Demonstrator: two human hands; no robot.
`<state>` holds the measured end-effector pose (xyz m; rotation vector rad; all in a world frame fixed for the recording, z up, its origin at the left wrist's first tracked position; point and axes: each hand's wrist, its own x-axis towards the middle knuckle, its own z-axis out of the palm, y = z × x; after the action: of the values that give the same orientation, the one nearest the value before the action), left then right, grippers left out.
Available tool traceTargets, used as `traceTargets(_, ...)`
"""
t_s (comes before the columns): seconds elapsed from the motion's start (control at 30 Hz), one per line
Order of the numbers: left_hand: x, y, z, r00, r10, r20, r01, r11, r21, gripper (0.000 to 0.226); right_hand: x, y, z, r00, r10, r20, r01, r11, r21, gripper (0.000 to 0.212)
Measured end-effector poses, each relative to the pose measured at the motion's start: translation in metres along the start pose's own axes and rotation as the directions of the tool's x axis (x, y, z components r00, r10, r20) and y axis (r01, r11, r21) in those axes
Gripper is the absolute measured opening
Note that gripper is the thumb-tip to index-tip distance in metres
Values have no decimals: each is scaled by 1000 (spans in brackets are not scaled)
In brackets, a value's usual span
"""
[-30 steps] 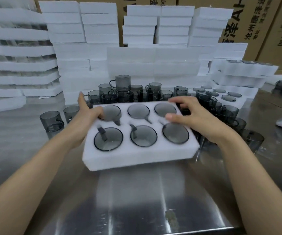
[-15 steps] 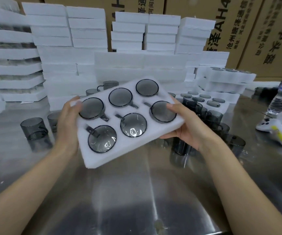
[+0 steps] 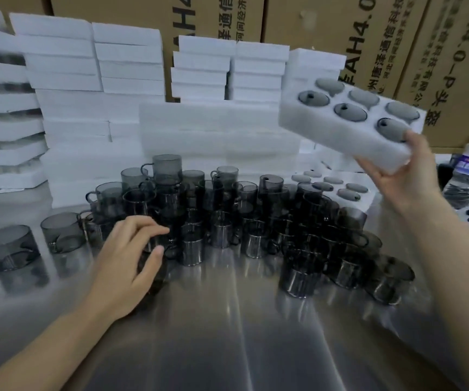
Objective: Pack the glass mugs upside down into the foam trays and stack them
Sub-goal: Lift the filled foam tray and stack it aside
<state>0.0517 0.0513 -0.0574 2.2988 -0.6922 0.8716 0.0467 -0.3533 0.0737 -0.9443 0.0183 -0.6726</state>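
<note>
Our right hand (image 3: pixel 402 170) grips the foam tray (image 3: pixel 340 139) at its near corner from beneath, thumb over the top edge, forearm rising to it. Our left hand (image 3: pixel 131 258) hangs well below and left of the tray, palm down, fingers loosely bent, thumb spread.

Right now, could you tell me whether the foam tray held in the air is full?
Full: all six pockets of the foam tray, gripped by the right hand, show mug bases.
</note>
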Motion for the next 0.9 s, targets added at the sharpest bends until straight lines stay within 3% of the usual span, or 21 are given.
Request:
traceTargets(0.1,4,-5,5,1000,27,6,-27,999,27,45,36,7,-26,998,3,-62,-11,991,-135,34)
traceTargets(0.23,6,-12,11,999,40,-8,-40,999,24,45,71,38,-51,983,45,-181,-71,987,-142,51)
traceTargets(0.43,7,-11,11,999,35,-1,-35,999,-24,53,98,63,-62,985,115,-127,-136,976,-169,55)
traceTargets(0.47,6,-11,10,999,41,-2,-41,999,-24,54,100,64,-65,984,130,-123,-150,974,-172,54)
traceTargets(0.57,7,-10,10,999,44,4,-44,998,-40,57,102,61,-72,980,190,-53,-197,932,-306,23)
traceTargets(0.7,7,-11,10,999,49,4,-49,997,-61,56,108,61,-96,973,207,-105,-220,681,-698,62)
traceTargets(0.9,7,-13,11,999,51,8,-50,996,-70,55,111,62,-108,967,244,-73,-207,585,-784,120)
